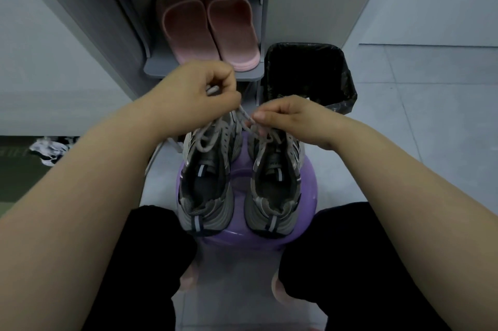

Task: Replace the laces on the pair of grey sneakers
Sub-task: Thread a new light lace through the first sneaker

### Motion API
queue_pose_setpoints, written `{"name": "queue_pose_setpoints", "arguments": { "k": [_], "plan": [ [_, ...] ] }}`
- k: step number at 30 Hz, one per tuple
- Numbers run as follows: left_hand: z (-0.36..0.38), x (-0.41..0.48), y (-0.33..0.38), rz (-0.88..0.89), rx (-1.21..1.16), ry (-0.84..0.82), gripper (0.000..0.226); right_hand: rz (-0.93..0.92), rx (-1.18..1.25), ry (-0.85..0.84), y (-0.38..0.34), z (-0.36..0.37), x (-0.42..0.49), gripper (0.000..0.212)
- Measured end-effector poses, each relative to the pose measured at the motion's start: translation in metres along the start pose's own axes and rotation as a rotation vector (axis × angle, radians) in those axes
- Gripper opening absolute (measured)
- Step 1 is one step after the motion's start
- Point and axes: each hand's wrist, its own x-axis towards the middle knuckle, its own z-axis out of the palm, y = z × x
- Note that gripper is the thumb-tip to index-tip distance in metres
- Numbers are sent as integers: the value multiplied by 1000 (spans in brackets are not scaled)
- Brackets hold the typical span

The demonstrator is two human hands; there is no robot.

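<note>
It looks barely started: the grey sneakers [208, 209] sit laced, with left hand [204, 88] and right hand [291, 118] fingers pinching a lace [241, 112].

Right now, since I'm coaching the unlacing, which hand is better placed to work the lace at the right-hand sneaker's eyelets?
The right hand, probably: it pinches the lace just above the right-hand sneaker, while the left hand grips the lace farther from it.
</note>
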Motion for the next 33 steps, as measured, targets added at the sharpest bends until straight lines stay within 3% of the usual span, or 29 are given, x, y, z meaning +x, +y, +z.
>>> {"name": "queue_pose_setpoints", "arguments": {
  "k": [5,9,11,14,16,18,20,23,25,28,29,30,31,32,33],
  "plan": [
    [-7,0,-7,83,157,-43,18,101,108,-53,-7,4,-1,36],
    [-8,-1,-14,95,254,25,17,140,21,-179,-12,2,-7,22],
    [-7,0,-16,99,265,25,17,111,-66,-79,-15,2,-8,22],
    [-5,1,-22,34,338,-53,18,-41,-81,279,-18,-7,-6,19],
    [-5,2,-24,0,373,-152,19,-72,86,392,-19,-14,-7,23],
    [-3,4,-24,33,417,-223,23,-79,209,355,-21,-14,-8,26],
    [1,6,-21,66,378,-147,20,-109,262,295,-22,-8,-7,25],
    [0,12,-11,-41,-66,43,14,-186,425,274,-32,-8,-10,21],
    [-6,14,-9,-78,-257,60,21,-231,615,341,-40,-15,-13,23],
    [-9,12,-12,-89,-102,-25,28,-263,1024,555,-46,-32,-18,38],
    [-8,11,-12,-99,-52,-42,30,-246,1043,635,-43,-38,-21,40],
    [-7,9,-11,-111,-35,-52,30,-192,869,721,-40,-45,-26,38],
    [-5,8,-9,-116,-22,-64,29,-100,481,781,-34,-52,-30,31],
    [-2,8,-7,-114,13,-90,27,18,15,747,-26,-55,-32,19],
    [3,8,-2,-111,74,-138,26,108,-278,658,-23,-51,-33,7]
  ]
}}
